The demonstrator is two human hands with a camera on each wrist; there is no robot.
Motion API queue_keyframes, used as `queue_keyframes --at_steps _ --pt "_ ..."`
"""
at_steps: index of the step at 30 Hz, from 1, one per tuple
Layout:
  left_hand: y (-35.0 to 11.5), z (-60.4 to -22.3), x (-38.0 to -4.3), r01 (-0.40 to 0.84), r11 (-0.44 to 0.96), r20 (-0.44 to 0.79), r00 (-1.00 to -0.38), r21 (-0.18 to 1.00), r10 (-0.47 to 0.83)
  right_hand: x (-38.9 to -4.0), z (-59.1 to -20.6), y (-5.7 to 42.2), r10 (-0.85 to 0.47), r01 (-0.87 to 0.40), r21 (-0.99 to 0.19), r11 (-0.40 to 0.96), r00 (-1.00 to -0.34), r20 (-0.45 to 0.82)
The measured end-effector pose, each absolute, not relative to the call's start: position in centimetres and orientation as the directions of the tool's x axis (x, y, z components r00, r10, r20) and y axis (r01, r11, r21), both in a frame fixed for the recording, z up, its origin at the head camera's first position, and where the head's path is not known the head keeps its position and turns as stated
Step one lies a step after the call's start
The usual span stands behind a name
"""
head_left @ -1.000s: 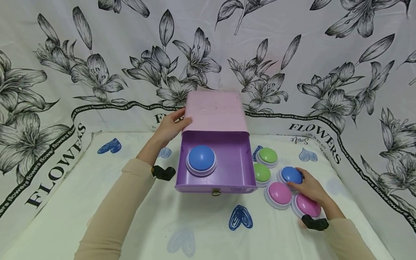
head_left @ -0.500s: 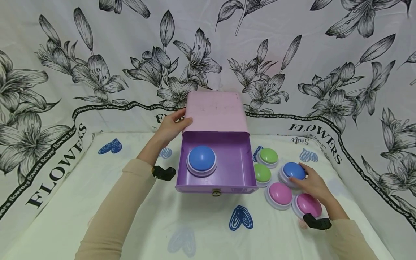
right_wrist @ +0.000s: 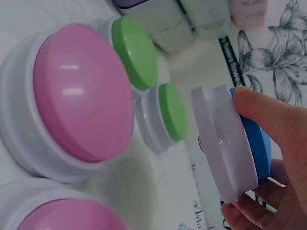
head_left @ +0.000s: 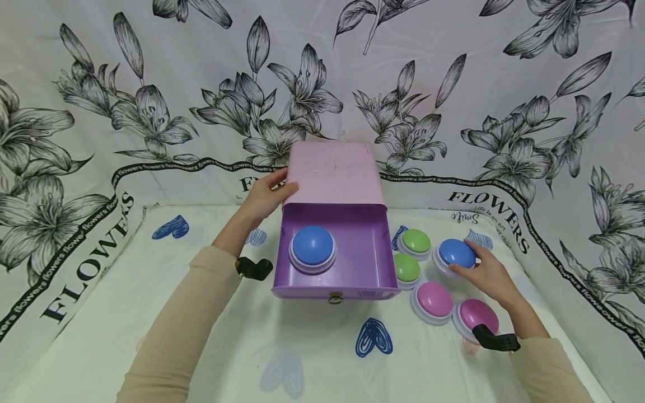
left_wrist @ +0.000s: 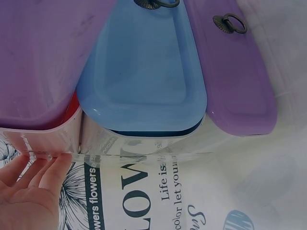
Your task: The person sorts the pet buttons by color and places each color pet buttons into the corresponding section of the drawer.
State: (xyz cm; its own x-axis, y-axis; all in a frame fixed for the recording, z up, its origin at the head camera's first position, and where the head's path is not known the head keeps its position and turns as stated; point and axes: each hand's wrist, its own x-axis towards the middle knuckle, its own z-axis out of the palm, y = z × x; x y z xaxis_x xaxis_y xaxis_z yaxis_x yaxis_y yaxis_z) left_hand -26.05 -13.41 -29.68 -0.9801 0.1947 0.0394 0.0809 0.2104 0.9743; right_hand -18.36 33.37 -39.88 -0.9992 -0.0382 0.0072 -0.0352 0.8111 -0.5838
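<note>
My right hand (head_left: pixel 489 277) grips a blue push button (head_left: pixel 456 253) with a white base, at the right of the head view. In the right wrist view its base (right_wrist: pixel 223 143) is tilted up off the cloth. My left hand (head_left: pixel 264 197) touches the side of the pink drawer casing (head_left: pixel 335 173); in the left wrist view its fingers (left_wrist: pixel 50 175) lie extended against the wall. Below the casing's front edge, a purple drawer (head_left: pixel 368 246) is pulled out. Another blue push button (head_left: pixel 312 245) sits in its left part.
Two green buttons (head_left: pixel 416 240) and two pink buttons (head_left: pixel 434 299) stand on the white heart-patterned cloth (head_left: pixel 227 347), right of the drawer. Under the open drawer are a blue drawer (left_wrist: pixel 144 67) and another purple drawer (left_wrist: pixel 240 76). A flowered cloth (head_left: pixel 211 134) hangs behind.
My right hand has lifted the blue push button up and slightly away from the pink buttons. My left hand and the drawer have stayed where they were.
</note>
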Motion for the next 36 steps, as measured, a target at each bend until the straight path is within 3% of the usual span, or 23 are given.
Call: queue_keyframes --at_steps 14,36 --pt "-13.4 -29.7 -26.0 0.089 0.221 0.044 -0.979 0.971 0.199 -17.9 -36.3 30.5 -0.086 -0.116 -0.585 0.803 -0.993 0.078" --pt "-13.9 -31.5 -27.7 0.096 0.229 0.056 -0.983 0.969 0.176 -16.5 -30.4 24.9 -0.246 -0.348 -0.573 0.742 -0.936 0.251"
